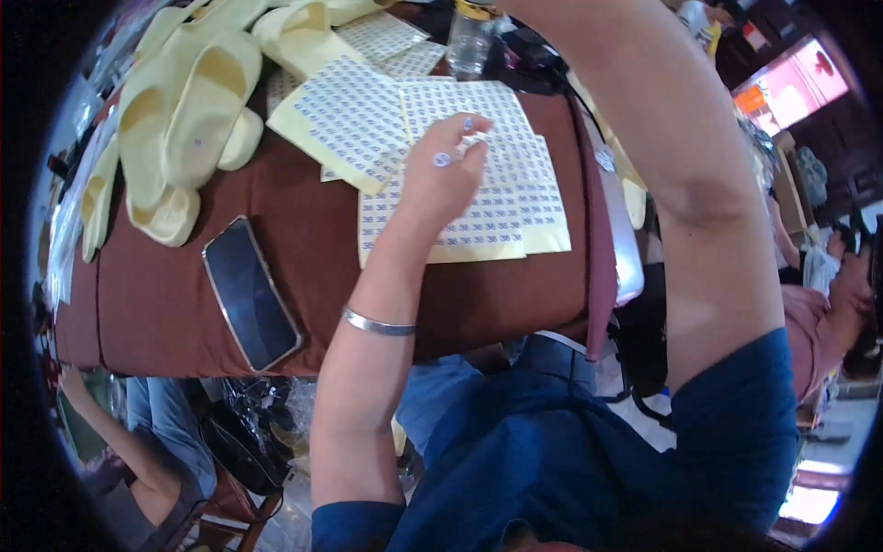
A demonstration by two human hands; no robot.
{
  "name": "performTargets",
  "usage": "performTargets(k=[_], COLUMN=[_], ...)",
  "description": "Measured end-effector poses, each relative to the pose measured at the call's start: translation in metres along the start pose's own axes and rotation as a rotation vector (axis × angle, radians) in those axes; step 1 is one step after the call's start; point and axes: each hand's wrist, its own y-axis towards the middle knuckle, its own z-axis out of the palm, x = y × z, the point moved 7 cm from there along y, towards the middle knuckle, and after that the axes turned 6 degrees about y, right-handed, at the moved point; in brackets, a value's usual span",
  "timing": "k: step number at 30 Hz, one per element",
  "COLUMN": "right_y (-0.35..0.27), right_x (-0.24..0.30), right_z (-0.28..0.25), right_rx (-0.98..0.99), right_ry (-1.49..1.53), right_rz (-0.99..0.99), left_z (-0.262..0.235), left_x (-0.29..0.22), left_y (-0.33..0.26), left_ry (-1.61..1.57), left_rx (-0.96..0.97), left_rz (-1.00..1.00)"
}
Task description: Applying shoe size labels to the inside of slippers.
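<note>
Two stickers (441, 159) on L hand (446, 184), fingers loosely parted w/ nothing visibly gripped, above mostly full sticker sheets (345, 120) on brown cloth (478, 308); R hand out of view, can't tell; 1 yellow slipper (213, 106) tagged, nearby slippers (147, 133) look bare, so prob. lots left.

Across the table (161, 308), slippers (207, 115) crowd the far left. Overlapping sticker sheets (497, 221) lie to their right, with the person's left hand (448, 175) over them and two stickers (441, 160) on that hand. A phone (253, 299) lies left of the sheets, near the front edge; a jar (469, 51) stands behind them.
</note>
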Motion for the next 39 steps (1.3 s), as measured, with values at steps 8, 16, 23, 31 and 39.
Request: performTargets(k=[8,16,23,31,39], right_y=[-0.256,-0.558,-0.677,-0.649,-0.633], right_x=[-0.124,-0.132,-0.099,-0.112,-0.168], right_z=[0.053,0.120,0.244,0.297,0.359], right_rx=[0.226,0.664,0.712,0.552,0.461], right_ry=[-0.055,0.145,0.346,0.322,0.304], right_rz=[0.587,1.164,1.374,1.395,1.450], left_z=[-0.008,0.017,0.020,0.023,0.023], left_x=[0.025,-0.018,-0.012,-0.028,-0.041], left_y=[-0.007,-0.013,-0.015,-0.013,-0.009], left_ry=[0.100,0.394,0.333,0.456,0.486], left_rx=[0.084,0.235,0.261,0.278,0.274], left_rz=[-0.122,0.046,-0.015,0.111,0.122])
